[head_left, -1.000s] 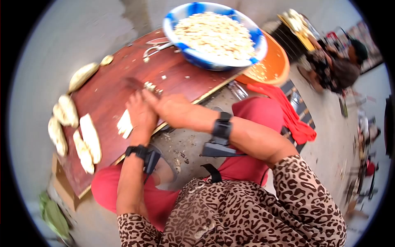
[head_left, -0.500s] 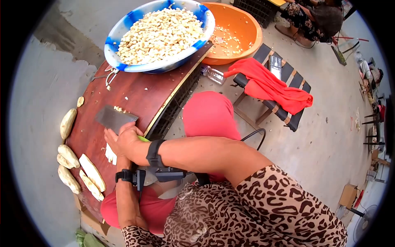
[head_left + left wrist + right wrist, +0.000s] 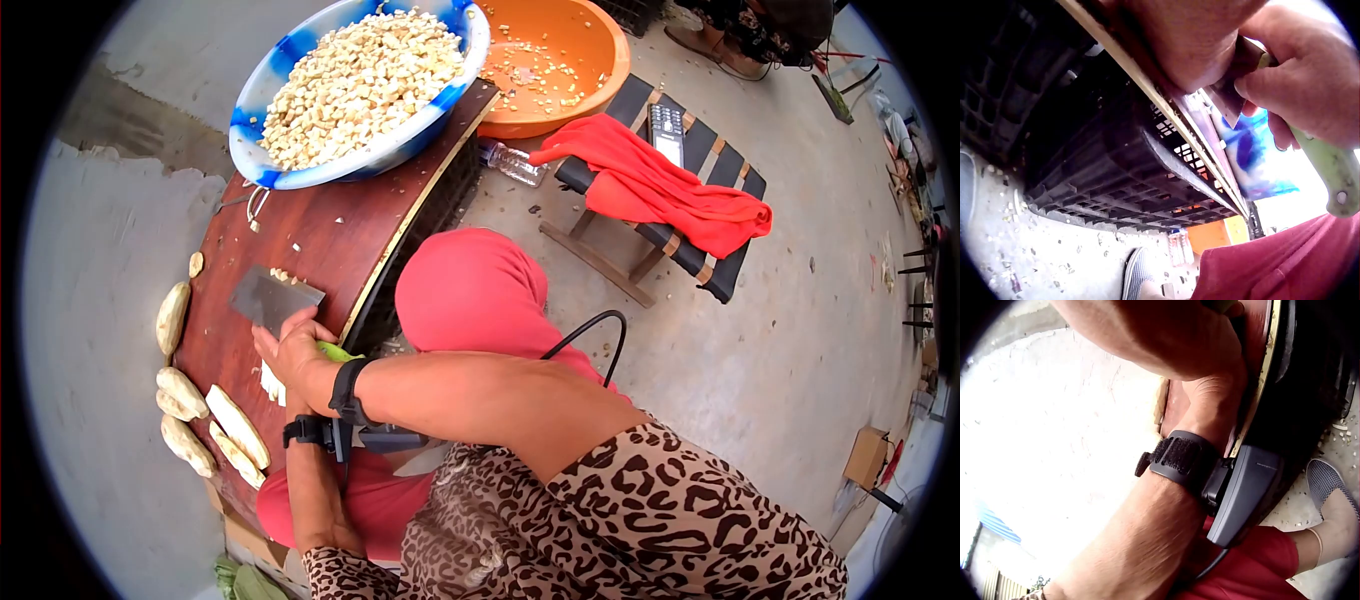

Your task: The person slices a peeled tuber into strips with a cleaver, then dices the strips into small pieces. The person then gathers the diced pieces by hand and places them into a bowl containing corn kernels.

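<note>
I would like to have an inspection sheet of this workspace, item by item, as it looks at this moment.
Surface: reddish-brown table, with scattered pale crumbs.
Job's things: peeled vegetables on the table's left side; green-handled cleaver, small cut pieces along its blade; blue-and-white basin heaped with diced cubes.
Clutter: red cloth and keypad phone on a slatted stool; plastic bottle on the floor; orange basin beyond the table.
Hands: right hand grips the cleaver's handle; left hand partly hidden, hold unclear.
Cables: black loop near a pink-trousered knee.
Surroundings: black crate below the table; another person, partly in frame.
</note>
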A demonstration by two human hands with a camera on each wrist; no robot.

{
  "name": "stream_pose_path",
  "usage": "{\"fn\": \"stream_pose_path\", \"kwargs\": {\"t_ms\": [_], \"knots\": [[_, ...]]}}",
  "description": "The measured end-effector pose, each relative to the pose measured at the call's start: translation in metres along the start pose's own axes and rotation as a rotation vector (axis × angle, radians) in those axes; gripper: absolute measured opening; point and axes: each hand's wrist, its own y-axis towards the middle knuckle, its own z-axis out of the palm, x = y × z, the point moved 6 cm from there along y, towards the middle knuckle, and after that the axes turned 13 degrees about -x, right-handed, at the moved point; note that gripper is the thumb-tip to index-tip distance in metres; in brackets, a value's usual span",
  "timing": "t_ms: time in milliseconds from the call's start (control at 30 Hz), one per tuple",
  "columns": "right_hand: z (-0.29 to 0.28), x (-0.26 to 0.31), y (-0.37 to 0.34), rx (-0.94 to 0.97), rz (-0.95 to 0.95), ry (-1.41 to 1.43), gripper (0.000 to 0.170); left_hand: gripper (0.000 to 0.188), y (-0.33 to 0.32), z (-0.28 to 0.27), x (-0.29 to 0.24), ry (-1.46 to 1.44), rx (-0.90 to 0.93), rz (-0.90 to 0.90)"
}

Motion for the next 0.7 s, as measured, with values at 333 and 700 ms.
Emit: {"fn": "stream_pose_path", "kwargs": {"t_ms": [333, 700], "knots": [[-0.007, -0.005, -0.002, -0.029, 0.029, 0.075, 0.07, 0.036, 0.007, -0.01, -0.021, -0.33, 0.017, -0.617], [-0.013, -0.016, -0.01, -0.102, 0.097, 0.233, 0.06, 0.035, 0.001, 0.009, 0.018, -0.054, -0.027, -0.132]]}}
